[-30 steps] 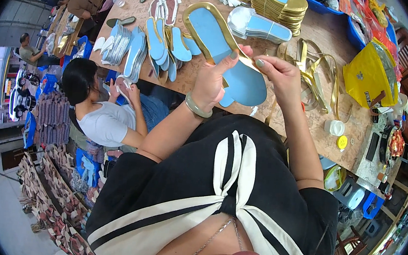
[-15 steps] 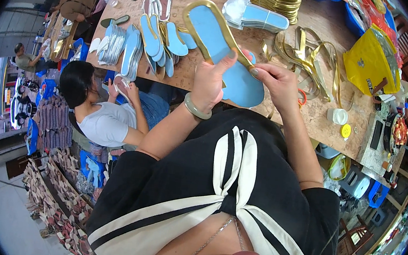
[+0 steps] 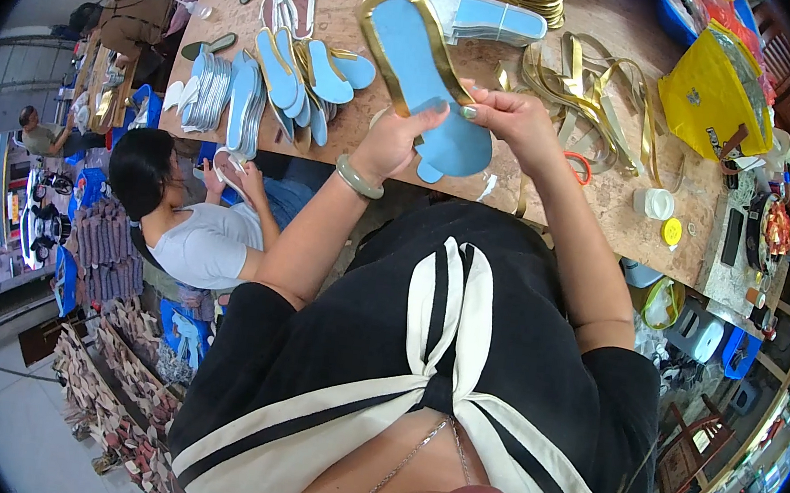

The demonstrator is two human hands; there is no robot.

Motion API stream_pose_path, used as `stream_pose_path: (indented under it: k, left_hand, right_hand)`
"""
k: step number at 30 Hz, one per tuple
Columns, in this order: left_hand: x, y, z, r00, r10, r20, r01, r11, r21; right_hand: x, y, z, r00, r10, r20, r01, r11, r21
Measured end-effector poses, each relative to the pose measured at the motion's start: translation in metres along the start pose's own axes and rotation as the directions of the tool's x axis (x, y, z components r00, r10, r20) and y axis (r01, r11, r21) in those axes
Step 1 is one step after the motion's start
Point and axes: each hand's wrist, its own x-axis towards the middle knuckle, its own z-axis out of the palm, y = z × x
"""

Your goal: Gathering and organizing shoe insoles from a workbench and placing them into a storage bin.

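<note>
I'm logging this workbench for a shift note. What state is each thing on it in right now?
Blue shoe insole with gold edging: held in both hands, over the table.
Left hand: grip shut on the insole's lower part.
Right hand: pinching its right edge.
Blue insoles: fanned flat.
Gold straps: loose, tangled.
Yellow bag: lying flat.

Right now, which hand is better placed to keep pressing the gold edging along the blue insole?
Probably the right hand: its fingertips pinch the gold trim at the edge of the blue insole. The left hand grips the insole's heel end from below, steadying it.
</note>
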Motion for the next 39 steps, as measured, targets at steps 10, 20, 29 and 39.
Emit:
stream_pose_path:
  k: [10, 20, 29, 39]
  left_hand:
    - [0.011, 0.011, -0.010, 0.980, -0.190, 0.053, 0.193, 0.980, -0.054]
    - [0.003, 0.035, -0.074, 0.942, -0.276, -0.190, 0.335, 0.781, 0.526]
    - [0.016, -0.026, -0.059, 0.969, 0.161, -0.188, 0.089, 0.482, 0.872]
    - [0.034, -0.058, -0.035, 0.891, -0.218, -0.398, 0.102, 0.950, -0.294]
  right_hand:
    - [0.029, -0.022, -0.050, 0.976, 0.100, 0.194, -0.064, 0.981, -0.186]
    - [0.049, 0.032, -0.186, 0.778, 0.599, 0.187, 0.045, 0.244, -0.969]
    - [0.050, 0.005, -0.233, 0.734, -0.657, -0.172, -0.354, -0.154, -0.923]
    - [-0.024, 0.204, -0.214, 0.975, 0.140, -0.172, -0.191, 0.133, -0.973]
